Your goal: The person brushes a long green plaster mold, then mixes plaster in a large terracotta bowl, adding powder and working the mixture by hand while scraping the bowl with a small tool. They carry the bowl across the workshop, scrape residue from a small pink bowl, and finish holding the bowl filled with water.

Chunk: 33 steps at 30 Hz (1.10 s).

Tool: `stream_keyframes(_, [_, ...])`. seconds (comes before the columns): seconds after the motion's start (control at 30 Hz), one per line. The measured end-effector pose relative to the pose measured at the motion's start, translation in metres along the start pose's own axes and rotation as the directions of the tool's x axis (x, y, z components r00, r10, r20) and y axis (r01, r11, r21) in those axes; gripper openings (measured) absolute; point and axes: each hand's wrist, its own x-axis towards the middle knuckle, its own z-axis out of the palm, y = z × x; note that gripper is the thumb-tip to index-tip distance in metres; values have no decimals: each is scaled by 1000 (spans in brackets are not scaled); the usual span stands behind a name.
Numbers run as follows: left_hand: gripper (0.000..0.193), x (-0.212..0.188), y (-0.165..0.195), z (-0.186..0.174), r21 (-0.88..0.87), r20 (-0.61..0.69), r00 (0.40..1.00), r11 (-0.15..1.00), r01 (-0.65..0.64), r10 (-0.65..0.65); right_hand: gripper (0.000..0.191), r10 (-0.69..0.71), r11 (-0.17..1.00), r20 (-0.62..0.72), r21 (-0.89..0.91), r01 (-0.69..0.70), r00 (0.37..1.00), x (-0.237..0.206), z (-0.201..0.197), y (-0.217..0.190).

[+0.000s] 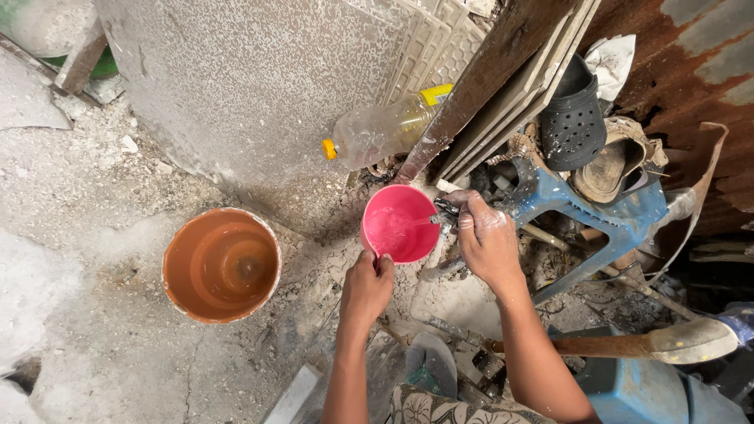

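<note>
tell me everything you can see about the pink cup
The pink cup is round, looks like plastic, and is seen from above, open side up. Water runs into it from a tap at its right rim, wetting the inside. The left hand grips its near rim; the right hand is at the tap.

Cup (399, 222): bright pink, inside and out
Bucket (221, 265): orange-brown, pale rim
Bottle (383, 127): clear, yellow cap and label
Clog (571, 119): black, dotted with holes
Stool (609, 220): blue, dust-streaked
Slab (243, 86): grey, white speckles
Metal sheet (691, 63): rust-brown
Right hand (488, 239): white dust on fingers
</note>
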Motion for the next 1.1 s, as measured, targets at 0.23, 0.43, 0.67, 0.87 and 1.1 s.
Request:
stream_keyframes(0.23, [36, 3, -7, -2, -3, -21, 1000, 1000, 2, -2, 26, -31, 999, -5, 26, 31, 999, -2, 0, 3])
stream_keyframes(0.43, [37, 4, -11, 0, -5, -15, 1000, 1000, -3, 3, 27, 19, 998, 12, 62, -20, 1000, -1, 1, 3])
stream_keyframes(0.67, [36, 1, -7, -1, -42, -2, 1000, 999, 28, -28, 27, -1, 999, -11, 41, 2, 1000, -2, 0, 2])
stream_keyframes(0.87, [35, 4, -11, 4, -51, -55, 998, 999, -17, 14, 27, -29, 999, -18, 43, 30, 999, -1, 1, 7])
stream_keyframes(1.1, [35, 9, -23, 17, -74, -88, 996, 997, -37, 31, 27, -69, 998, -44, -12, 69, 997, -6, 5, 17])
